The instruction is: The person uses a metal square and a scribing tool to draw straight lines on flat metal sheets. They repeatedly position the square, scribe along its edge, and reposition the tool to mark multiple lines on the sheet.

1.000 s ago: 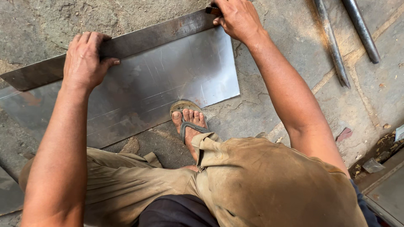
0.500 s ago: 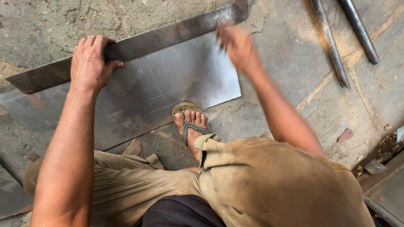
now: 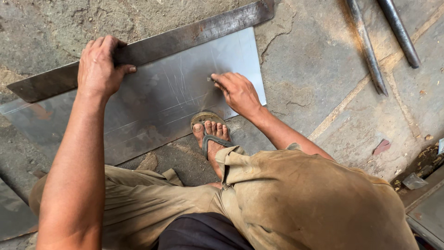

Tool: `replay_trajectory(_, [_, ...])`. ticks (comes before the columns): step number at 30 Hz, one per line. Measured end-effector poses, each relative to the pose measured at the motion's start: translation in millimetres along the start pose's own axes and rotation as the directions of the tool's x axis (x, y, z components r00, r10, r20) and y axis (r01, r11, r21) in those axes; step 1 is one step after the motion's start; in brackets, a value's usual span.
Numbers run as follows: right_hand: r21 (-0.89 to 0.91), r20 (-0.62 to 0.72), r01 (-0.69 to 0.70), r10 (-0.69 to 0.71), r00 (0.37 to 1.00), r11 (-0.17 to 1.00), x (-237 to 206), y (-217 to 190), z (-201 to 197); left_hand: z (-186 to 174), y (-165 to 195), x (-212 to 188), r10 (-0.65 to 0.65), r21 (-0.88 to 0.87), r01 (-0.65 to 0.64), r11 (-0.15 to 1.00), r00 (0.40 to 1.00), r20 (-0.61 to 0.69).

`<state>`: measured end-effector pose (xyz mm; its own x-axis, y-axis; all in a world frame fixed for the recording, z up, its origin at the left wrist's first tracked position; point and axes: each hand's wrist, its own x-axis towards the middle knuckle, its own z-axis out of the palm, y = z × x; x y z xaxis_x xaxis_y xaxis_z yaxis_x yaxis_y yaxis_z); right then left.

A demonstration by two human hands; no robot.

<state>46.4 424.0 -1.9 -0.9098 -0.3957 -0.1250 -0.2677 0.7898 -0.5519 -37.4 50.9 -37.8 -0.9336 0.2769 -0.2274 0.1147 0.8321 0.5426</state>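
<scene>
A shiny metal sheet (image 3: 152, 106) lies on the concrete floor in front of me. Along its far edge rests a long, dark, rusty straightedge (image 3: 194, 32). My left hand (image 3: 99, 65) presses down flat on the straightedge, fingers spread over it. On the sheet's right part, my right hand (image 3: 238, 92) pinches a small thin metal scriber (image 3: 212, 79), its tip touching the sheet. My sandalled foot (image 3: 210, 134) stands on the sheet's near edge.
Two long metal rods (image 3: 367, 46) lie on the floor at the upper right. Small scraps (image 3: 381, 147) and debris sit at the right edge. Another sheet piece (image 3: 14, 208) shows at the lower left. My bent knees fill the foreground.
My right hand left the straightedge's right end and came down onto the sheet, now holding the scriber against it. My left hand stayed pressed on the straightedge.
</scene>
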Motion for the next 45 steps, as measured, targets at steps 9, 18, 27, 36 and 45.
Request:
replay_trajectory(9, [-0.051,-0.163,-0.009,0.000,0.987,0.999,49,33,10,2,6,2,-0.020,0.044,0.021,0.999,1.000,-0.023])
replay_trajectory(18, [-0.040,-0.190,0.022,-0.029,0.981,0.999,71,22,3,1,14,1,-0.057,0.058,0.059,0.997,0.998,-0.038])
replay_trajectory(27, [-0.417,0.146,0.024,0.041,0.988,0.909,78,6,-6,-2,14,-2,-0.040,0.031,0.041,0.999,0.999,-0.030])
replay_trajectory(36, [0.008,-0.132,0.054,-0.052,0.990,0.999,79,21,-15,-3,18,6,-0.039,0.033,0.041,0.999,0.998,-0.057])
replay_trajectory(45, [-0.114,-0.105,-0.013,0.001,0.995,0.993,79,26,6,-3,18,4,-0.072,0.043,0.073,0.996,0.997,-0.035])
